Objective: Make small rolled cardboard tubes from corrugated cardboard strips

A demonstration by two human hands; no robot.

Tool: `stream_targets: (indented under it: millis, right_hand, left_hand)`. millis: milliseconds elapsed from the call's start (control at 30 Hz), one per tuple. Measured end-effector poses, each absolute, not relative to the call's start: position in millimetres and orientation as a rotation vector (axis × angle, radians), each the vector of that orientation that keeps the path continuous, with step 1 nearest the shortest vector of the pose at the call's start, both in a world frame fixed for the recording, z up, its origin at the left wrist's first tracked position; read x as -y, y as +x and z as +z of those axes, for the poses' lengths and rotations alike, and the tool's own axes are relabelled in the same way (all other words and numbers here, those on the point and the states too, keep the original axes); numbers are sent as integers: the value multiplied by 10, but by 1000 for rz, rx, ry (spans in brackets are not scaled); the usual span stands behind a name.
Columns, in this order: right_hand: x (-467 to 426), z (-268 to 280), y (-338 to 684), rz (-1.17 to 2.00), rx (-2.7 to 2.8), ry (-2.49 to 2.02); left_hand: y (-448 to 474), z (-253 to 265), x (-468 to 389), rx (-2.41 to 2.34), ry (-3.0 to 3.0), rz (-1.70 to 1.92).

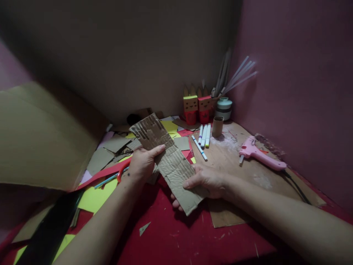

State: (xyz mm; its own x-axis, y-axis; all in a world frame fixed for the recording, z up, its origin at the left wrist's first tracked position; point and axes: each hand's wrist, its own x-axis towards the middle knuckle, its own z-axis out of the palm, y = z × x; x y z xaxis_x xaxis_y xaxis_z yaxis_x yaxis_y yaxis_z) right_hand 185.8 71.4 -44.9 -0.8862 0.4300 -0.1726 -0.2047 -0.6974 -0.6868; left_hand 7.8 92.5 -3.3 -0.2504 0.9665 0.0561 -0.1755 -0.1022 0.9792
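Between my two hands is a long strip of corrugated cardboard (173,162), slanting from upper left to lower right above a red-covered table. Its upper end is torn, with dark ridges bared. My left hand (143,160) grips the left edge near the upper part, thumb lying on the face. Lower down, my right hand (202,180) clasps the right edge; its thumb presses the face and some fingertips show beneath. Red scissor handles (121,170) show just behind my left wrist.
A pink glue gun (260,154) lies on a wooden board (228,217) at right. Several markers (204,136) and a cardboard tube (217,127) are behind. Two box-headed figures (191,105) stand by a lidded jar (224,108). Paper scraps (95,198) and a big cardboard panel (44,136) fill the left.
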Motion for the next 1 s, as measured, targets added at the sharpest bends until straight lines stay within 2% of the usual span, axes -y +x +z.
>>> stream_targets:
  millis: [67,133,233,300,433,500,567,800,1000]
  right_hand:
    - [-715,-427,1851,2550,997,-449]
    - [-745,-413,1858,2397,989,-487]
    - [-835,-406,1912,2017,1041,-590]
    - [-882,-394,1971,1796,1297,-617]
    - [-855,-341,2057,1080,2031,-453]
    - [-810,-312,2060,747,2171,-382]
    - [-777,-290,2045,593,2195,-322]
    - [-755,-251,2009,756,2173,-118]
    - [-755,-243,2000,1036,2093,-261]
  left_hand:
    - [87,-28,-933,-1220,957,1564]
    - [87,-7,-931,-1205,881,1558]
    - [73,15,-933,-1176,805,1519]
    - [59,2,-954,-1155,772,1504]
    - [21,-58,-1028,-1074,674,1535]
    - [-4,-75,-1055,-1053,657,1535]
    - [-25,-76,-1061,-1047,653,1521]
    - [29,-66,-962,-985,783,1321]
    - [138,-72,-898,-1053,821,1396]
